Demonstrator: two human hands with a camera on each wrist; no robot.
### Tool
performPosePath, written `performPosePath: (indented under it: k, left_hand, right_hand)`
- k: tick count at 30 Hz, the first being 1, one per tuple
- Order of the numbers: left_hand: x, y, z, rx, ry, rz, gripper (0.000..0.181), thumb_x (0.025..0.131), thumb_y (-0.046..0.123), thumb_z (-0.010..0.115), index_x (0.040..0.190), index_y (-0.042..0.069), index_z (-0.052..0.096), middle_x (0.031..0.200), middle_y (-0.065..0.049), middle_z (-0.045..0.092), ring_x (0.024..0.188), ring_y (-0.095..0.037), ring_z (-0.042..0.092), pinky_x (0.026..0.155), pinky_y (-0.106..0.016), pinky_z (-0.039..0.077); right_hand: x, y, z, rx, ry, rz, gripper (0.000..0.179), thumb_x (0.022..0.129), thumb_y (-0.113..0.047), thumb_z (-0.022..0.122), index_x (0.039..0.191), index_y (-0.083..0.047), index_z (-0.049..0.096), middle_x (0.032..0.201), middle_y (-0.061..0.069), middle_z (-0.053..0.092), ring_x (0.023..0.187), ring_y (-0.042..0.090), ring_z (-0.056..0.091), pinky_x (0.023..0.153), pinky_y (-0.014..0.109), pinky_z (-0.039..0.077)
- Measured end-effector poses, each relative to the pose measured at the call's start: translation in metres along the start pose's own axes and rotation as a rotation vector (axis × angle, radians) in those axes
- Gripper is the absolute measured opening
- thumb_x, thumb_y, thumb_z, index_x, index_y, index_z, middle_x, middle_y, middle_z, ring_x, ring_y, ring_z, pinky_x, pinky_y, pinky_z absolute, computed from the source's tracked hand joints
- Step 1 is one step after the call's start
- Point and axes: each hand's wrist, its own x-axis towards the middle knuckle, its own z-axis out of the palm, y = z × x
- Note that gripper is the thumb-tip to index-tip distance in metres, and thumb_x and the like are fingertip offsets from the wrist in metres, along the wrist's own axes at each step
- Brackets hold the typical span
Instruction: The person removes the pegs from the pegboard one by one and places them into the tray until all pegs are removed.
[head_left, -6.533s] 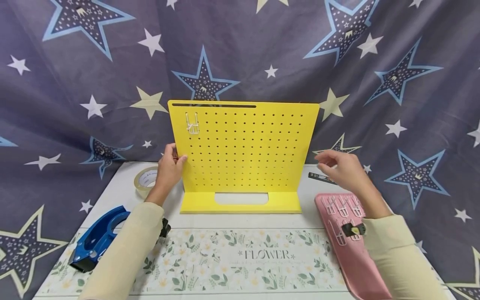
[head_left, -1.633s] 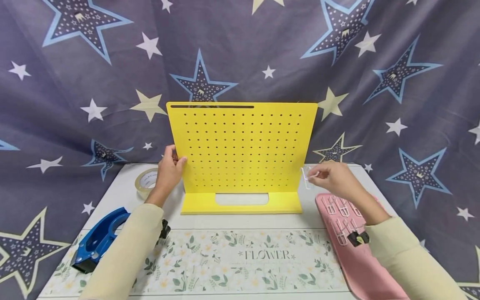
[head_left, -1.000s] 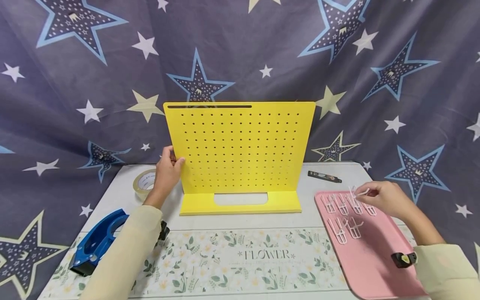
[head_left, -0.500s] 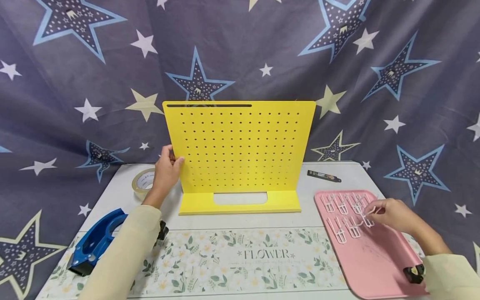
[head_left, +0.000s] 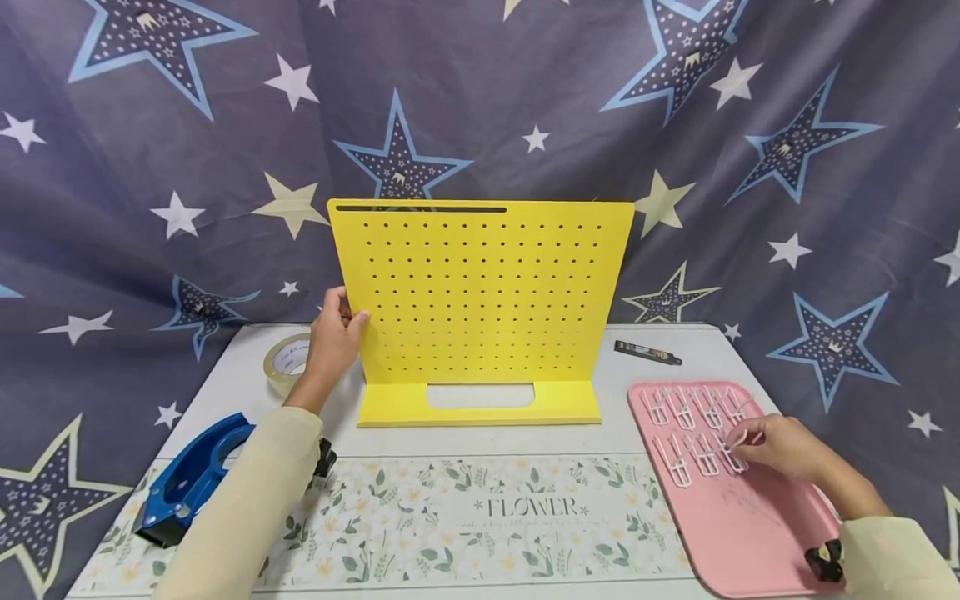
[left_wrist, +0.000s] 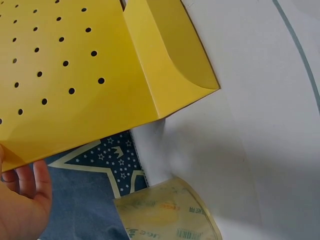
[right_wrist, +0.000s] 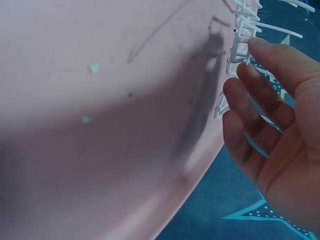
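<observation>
A yellow pegboard on a ledge-like base stands upright in the head view, with no hook on its front. My left hand grips its left edge, thumb on the front and fingers behind. At the right, my right hand pinches a white wire pegboard hook low over the pink tray. Several more such hooks lie in two rows at the tray's far end. In the right wrist view, the thumb and a fingertip are at the pinched hook, which overlaps other hooks there.
Behind my left forearm stands a roll of clear tape, and nearer lies a blue tape dispenser. A slim black packet lies right of the board. A floral mat runs along the front. Star-patterned cloth hangs behind.
The hook hanging at the board's upper left 6.5 s ago is off it. My right hand has carried a hook to the tray, down to the nearer row. The left hand keeps its grip.
</observation>
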Motion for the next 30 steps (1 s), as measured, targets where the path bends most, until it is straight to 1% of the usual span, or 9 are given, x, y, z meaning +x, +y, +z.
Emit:
performPosePath:
  k: [8,14,21,23,26,30]
  left_hand:
    - [0.000,0.002,0.000,-0.002,-0.006,-0.018,0.042,0.105,0.021,0.056,0.143,0.012,0.040,0.109,-0.017,0.059,0.096,-0.030,0.057,0.082,-0.039,0.047]
    - [0.000,0.003,0.000,-0.002,-0.002,-0.010,0.041,0.105,0.020,0.056,0.142,0.012,0.041,0.109,-0.017,0.059,0.095,-0.030,0.057,0.081,-0.039,0.047]
    - [-0.001,0.005,-0.004,0.015,-0.001,-0.010,0.040,0.105,0.020,0.056,0.141,0.011,0.042,0.108,-0.015,0.059,0.095,-0.029,0.057,0.082,-0.038,0.045]
    - [-0.001,0.005,-0.004,0.015,-0.008,-0.011,0.041,0.105,0.021,0.056,0.142,0.011,0.042,0.108,-0.015,0.059,0.095,-0.028,0.056,0.082,-0.038,0.045]
    - [-0.001,0.006,-0.006,0.026,-0.028,-0.021,0.042,0.105,0.021,0.056,0.143,0.011,0.041,0.109,-0.014,0.059,0.096,-0.028,0.056,0.082,-0.038,0.046]
    - [-0.002,0.012,-0.012,0.062,-0.085,-0.034,0.048,0.106,0.023,0.055,0.147,0.009,0.036,0.114,-0.014,0.055,0.102,-0.028,0.054,0.085,-0.040,0.046]
  right_hand:
    - [-0.001,0.006,0.004,-0.007,-0.012,0.020,0.009,0.084,-0.017,0.080,0.085,-0.024,0.074,0.072,-0.015,0.064,0.068,-0.006,0.051,0.063,0.023,0.044]
    - [0.001,0.007,0.007,0.023,-0.036,0.077,0.007,0.085,-0.015,0.078,0.087,-0.020,0.073,0.071,-0.013,0.066,0.066,-0.003,0.052,0.063,0.023,0.043]
    - [0.002,0.002,0.007,0.022,-0.036,0.048,0.008,0.084,-0.015,0.079,0.089,-0.019,0.073,0.073,-0.012,0.063,0.068,-0.004,0.049,0.063,0.023,0.043]
    - [0.002,0.001,0.005,0.023,-0.049,0.044,0.008,0.084,-0.015,0.079,0.090,-0.019,0.073,0.073,-0.012,0.064,0.068,-0.004,0.050,0.063,0.023,0.044]
    - [0.001,0.001,-0.002,-0.005,-0.061,0.042,0.010,0.084,-0.016,0.078,0.093,-0.020,0.075,0.077,-0.013,0.067,0.071,-0.003,0.055,0.064,0.023,0.046]
    - [0.001,-0.001,-0.019,-0.051,-0.038,0.034,0.014,0.083,-0.013,0.076,0.097,-0.017,0.077,0.084,-0.007,0.072,0.075,0.003,0.062,0.064,0.025,0.049]
